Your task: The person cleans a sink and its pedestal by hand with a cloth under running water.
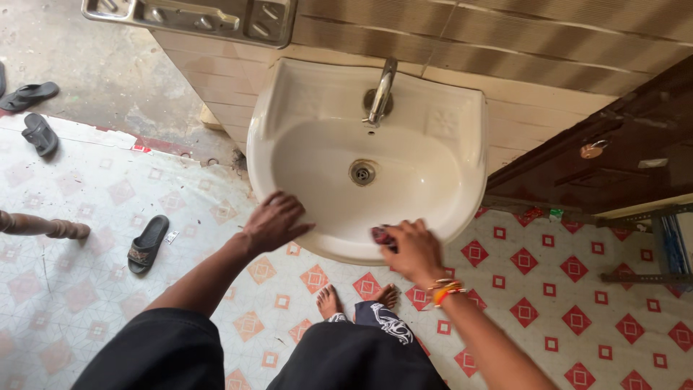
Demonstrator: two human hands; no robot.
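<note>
Tiled bathroom floor (577, 289), cream sink (289, 108), left hand (274, 222) flat on rim w/ fingers apart, right hand (413, 249) fingers clamped on dark scrubber (380, 235)

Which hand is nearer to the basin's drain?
Right. The right hand, holding a small dark red thing, sits at the front rim just below the drain; the left hand rests on the rim further left.

Hidden and cut-off parts around the sink (462, 144)

The small dark red thing (380, 235) at the sink's front rim is mostly covered by the right hand (413, 249), so its kind cannot be told. The metal rack (195, 16) above the sink is cut by the top edge. Left of the sink, one sandal (2, 78) is cut by the left edge, as is the turned wooden leg (43, 227). The drain's (362, 172) detail is too small to read.
</note>
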